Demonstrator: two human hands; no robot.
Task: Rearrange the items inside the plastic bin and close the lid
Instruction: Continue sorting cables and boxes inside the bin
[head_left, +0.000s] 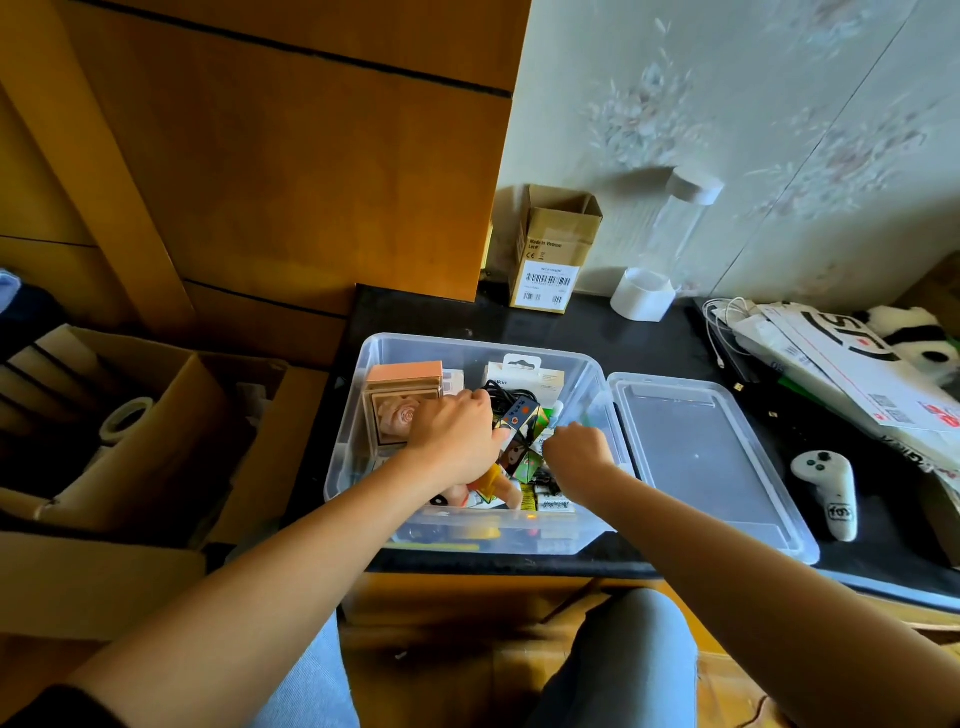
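Observation:
A clear plastic bin (597, 530) stands open on the black table, full of small items. Its clear lid (696, 457) lies flat to the right of it. Both hands reach into the bin. My left hand (454, 434) has its fingers curled down among the items, beside a pink box with a rose (395, 410) and a black cable bundle (498, 397). A colourful printed box (522, 441) lies between the hands; my left hand grips its near end. My right hand (576, 449) is curled in a loose fist at the box's right side; what it holds is hidden.
A small cardboard box (550, 249), a white cup (644, 293) and a tall clear bottle (680, 218) stand at the back by the wall. A white controller (831, 491), papers and a panda toy (919, 338) lie right. An open cardboard carton (150, 431) sits on the left.

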